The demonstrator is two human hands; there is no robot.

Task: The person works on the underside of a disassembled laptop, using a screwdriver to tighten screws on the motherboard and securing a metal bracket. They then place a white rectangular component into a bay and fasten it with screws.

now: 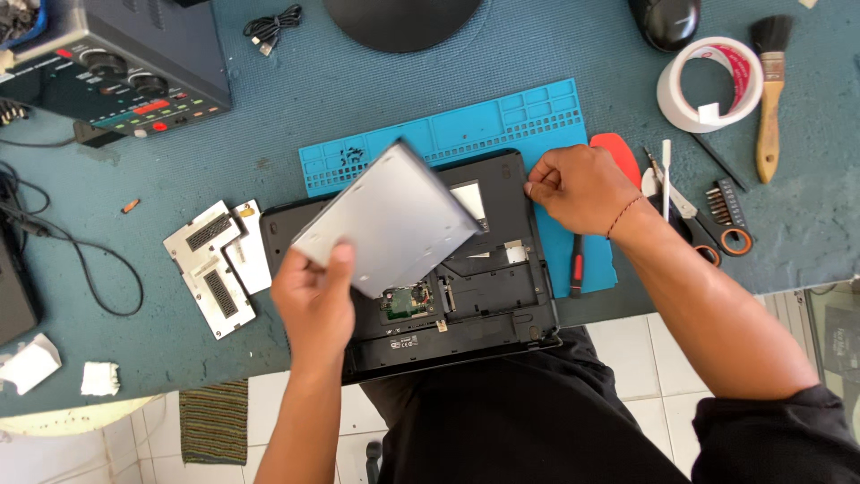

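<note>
1. Flat grey drive unit (387, 218): lifted clear of the laptop, tilted, over its upper-left part; held at its lower-left corner so the open bay below stays visible.
2. Left hand (315, 300): fingers clamped on that corner, thumb on top.
3. Black laptop (488, 296): underside up, covers off, circuit board exposed; lies at the bench's 6 o'clock edge.
4. Right hand (580, 186): at the laptop's 2 o'clock corner, fingers curled and pressing its edge, apparently steadying it.
5. Blue repair mat (502, 116): under the laptop, toward 12 o'clock.
6. Removed cover plates (215, 266): set aside at 9 o'clock.
7. Tape roll (708, 82), brush (769, 90): 2 o'clock, well apart.
</note>
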